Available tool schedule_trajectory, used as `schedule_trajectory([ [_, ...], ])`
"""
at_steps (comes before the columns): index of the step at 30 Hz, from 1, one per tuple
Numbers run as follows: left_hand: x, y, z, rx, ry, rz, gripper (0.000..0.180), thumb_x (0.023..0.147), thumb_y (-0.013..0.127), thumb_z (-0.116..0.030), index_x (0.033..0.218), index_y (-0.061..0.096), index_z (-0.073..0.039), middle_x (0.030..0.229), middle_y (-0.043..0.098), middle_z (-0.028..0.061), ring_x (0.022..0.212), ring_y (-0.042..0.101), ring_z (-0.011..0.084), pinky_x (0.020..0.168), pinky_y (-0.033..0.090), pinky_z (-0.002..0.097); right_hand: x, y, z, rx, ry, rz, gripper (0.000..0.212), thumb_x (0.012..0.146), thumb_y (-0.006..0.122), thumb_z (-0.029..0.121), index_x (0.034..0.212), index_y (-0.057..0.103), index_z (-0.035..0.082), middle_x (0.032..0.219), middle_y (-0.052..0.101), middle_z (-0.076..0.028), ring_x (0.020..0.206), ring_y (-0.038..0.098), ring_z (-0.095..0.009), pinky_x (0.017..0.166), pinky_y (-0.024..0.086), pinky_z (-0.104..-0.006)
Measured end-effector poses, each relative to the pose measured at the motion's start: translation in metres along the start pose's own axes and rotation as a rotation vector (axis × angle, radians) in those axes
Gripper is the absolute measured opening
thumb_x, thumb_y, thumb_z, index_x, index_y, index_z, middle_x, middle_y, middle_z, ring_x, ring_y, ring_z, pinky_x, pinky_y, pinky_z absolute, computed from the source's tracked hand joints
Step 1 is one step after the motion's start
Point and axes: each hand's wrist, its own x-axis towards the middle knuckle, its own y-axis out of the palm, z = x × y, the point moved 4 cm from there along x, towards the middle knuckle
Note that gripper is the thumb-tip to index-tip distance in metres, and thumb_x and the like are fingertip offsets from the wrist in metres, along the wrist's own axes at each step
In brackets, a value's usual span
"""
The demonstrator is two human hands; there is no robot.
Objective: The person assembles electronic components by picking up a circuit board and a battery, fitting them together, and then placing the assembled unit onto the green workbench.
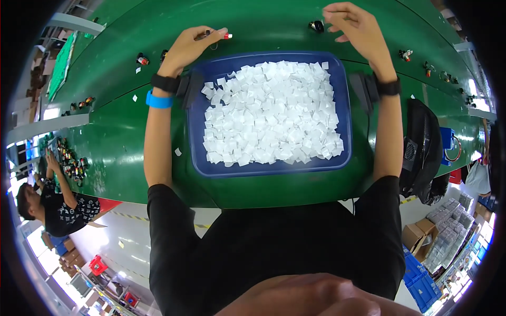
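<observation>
Beyond the tray's far left corner, my left hand (195, 46) is closed in a pinch on a small red-and-white part (227, 36). A thin dark loop, perhaps a wire, hangs beneath those fingers. My right hand (361, 32) is held over the far right of the bench, fingers apart and holding nothing. Just left of its fingertips lies a small black part (316, 26) with a shiny, light-coloured bit. Between my forearms stands a blue tray (269, 171), filled with many small white square pieces (271, 113). Each wrist wears a black band with a dark block on it.
The green bench (121, 137) carries small red-and-black parts (142, 59) at left and more (406, 55) at right. A black bag (421, 150) rests at the right edge beside a blue box (447, 139). A co-worker (58, 203) handles a pile of parts (71, 160) far left.
</observation>
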Motion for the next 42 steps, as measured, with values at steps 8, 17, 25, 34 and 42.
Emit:
schedule_trajectory([
  [8, 0.001, 0.012, 0.029, 0.268, 0.028, -0.397, 0.052, 0.093, 0.068, -0.042, 0.126, 0.061, -0.003, 0.113, 0.064, 0.0106, 0.08, 0.061, 0.0162, 0.072, 0.051, 0.0308, 0.049, 0.022, -0.098, -0.748, -0.107, -0.068, 0.049, 0.089, 0.071, 0.043, 0.124, 0.062, 0.009, 0.107, 0.072, -0.01, 0.093, 0.07, -0.024, 0.075, 0.055, -0.0345],
  [17, -0.044, 0.01, -0.076, -0.051, 0.317, -0.265, 0.047, 0.094, 0.069, -0.032, 0.127, 0.058, -0.002, 0.117, 0.062, 0.0125, 0.096, 0.063, 0.0168, 0.074, 0.051, 0.0281, 0.013, 0.032, -0.034, 0.068, -0.035, 0.151, 0.037, 0.102, 0.055, 0.028, 0.128, 0.058, 0.001, 0.113, 0.069, -0.009, 0.097, 0.07, -0.02, 0.08, 0.056, -0.031],
  [25, -0.079, 0.047, -0.126, -0.524, 0.284, -0.012, 0.031, 0.096, 0.067, -0.022, 0.118, 0.06, -0.001, 0.102, 0.065, 0.0058, 0.085, 0.061, 0.0083, 0.065, 0.048, 0.0219, -0.071, 0.065, 0.084, 0.345, -0.204, 0.372, 0.036, 0.107, 0.042, 0.017, 0.139, 0.051, 0.004, 0.107, 0.064, -0.007, 0.09, 0.067, -0.015, 0.076, 0.058, -0.026],
  [34, -0.088, 0.053, -0.124, -0.565, 0.068, 0.02, 0.016, 0.096, 0.059, -0.011, 0.109, 0.058, 0.0, 0.081, 0.063, 0.0017, 0.064, 0.056, 0.005, 0.05, 0.042, 0.0206, -0.092, 0.079, 0.089, 0.448, -0.114, 0.316, 0.046, 0.097, 0.06, 0.009, 0.141, 0.047, 0.006, 0.105, 0.061, -0.005, 0.086, 0.065, -0.011, 0.062, 0.055, -0.0229],
  [42, -0.087, 0.051, -0.131, -0.569, 0.105, 0.052, 0.021, 0.094, 0.053, -0.002, 0.115, 0.056, 0.001, 0.091, 0.066, 0.0057, 0.068, 0.06, 0.0085, 0.048, 0.045, 0.0217, -0.089, 0.077, 0.086, 0.19, -0.324, 0.022, 0.053, 0.084, 0.074, -0.002, 0.131, 0.05, 0.002, 0.113, 0.06, -0.007, 0.086, 0.064, -0.008, 0.057, 0.051, -0.0195],
])
